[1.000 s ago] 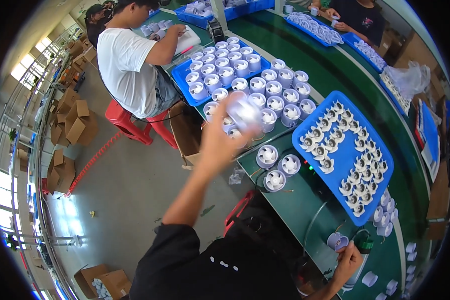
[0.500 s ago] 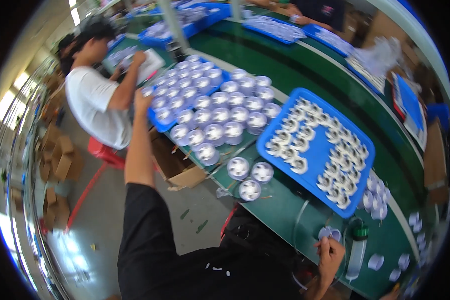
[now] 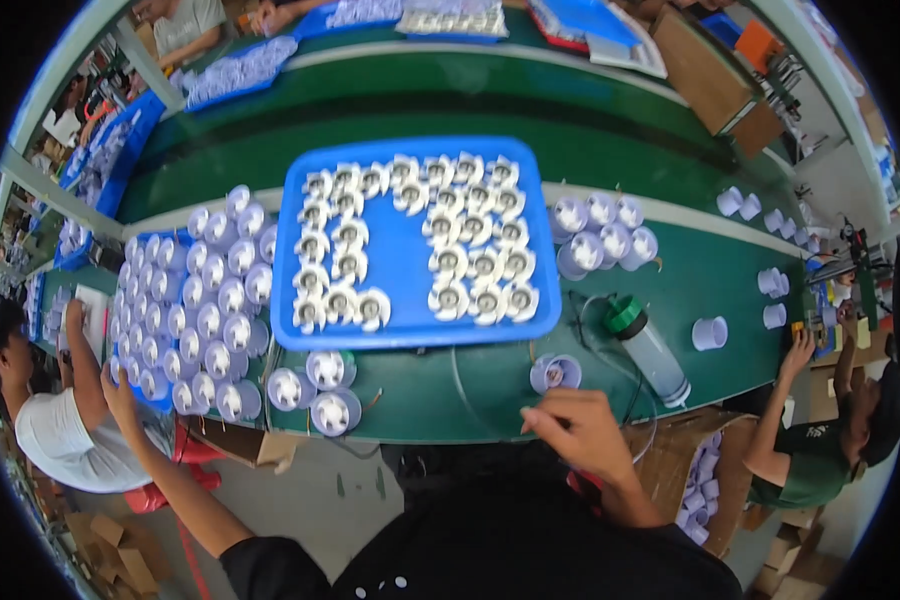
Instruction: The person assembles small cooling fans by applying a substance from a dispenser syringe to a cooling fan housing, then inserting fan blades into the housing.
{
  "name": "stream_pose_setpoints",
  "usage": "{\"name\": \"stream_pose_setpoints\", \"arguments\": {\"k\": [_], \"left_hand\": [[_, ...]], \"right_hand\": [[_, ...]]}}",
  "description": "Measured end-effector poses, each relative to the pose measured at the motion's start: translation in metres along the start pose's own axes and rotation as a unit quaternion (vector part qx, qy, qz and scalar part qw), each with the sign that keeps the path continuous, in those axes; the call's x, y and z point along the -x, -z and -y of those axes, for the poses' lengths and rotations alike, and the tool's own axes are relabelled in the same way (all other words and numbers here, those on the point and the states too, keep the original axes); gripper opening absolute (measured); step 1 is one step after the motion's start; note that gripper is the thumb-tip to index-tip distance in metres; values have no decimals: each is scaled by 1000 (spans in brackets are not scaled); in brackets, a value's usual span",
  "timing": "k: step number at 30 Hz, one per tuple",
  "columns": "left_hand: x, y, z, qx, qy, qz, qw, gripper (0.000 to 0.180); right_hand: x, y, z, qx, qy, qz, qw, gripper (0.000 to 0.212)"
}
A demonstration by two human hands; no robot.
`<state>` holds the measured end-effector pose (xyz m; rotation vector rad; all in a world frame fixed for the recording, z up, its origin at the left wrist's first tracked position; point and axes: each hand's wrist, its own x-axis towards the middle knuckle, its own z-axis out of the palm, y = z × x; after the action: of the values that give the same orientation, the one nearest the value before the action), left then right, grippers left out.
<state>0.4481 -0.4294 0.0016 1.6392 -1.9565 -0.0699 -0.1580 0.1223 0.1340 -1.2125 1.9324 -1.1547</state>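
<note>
My left arm stretches out to the left. My left hand (image 3: pixel 122 405), fingers apart, is at the near left edge of a blue tray (image 3: pixel 155 398) crowded with pale purple cups (image 3: pixel 155 310) holding white fan wheels; whether it touches a cup is hard to tell. My right hand (image 3: pixel 580 430) is closed, with thumb and forefinger drawn together; anything between them is too small to make out. Just beyond it, a purple cup (image 3: pixel 540 375) without a white wheel stands on the green table, its inside partly visible. A larger blue tray (image 3: pixel 395 335) holds rows of white fan wheels (image 3: pixel 485 265).
Right of my right hand lies a clear tube with a green cap (image 3: pixel 645 350), with thin hoses beside it. Three fan-filled cups (image 3: pixel 328 395) stand at the front edge. A cardboard box (image 3: pixel 735 450) of cups is below. Co-workers sit left (image 3: pixel 80 440) and right (image 3: pixel 815 455).
The view has swung to the right and levelled. My left hand has moved toward the near end of the cup tray. The right hand's fingers have come away from the purple cup.
</note>
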Motion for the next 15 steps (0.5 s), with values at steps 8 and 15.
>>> {"name": "stream_pose_setpoints", "arguments": {"k": [8, 15], "left_hand": [[243, 54, -468, 477, -73, 312, 818, 27], [363, -40, -574, 424, -242, 388, 782, 82]], "right_hand": [[-37, 45, -10, 97, 17, -71, 993, 20], [-143, 17, 11, 150, 161, 11, 975, 13]]}}
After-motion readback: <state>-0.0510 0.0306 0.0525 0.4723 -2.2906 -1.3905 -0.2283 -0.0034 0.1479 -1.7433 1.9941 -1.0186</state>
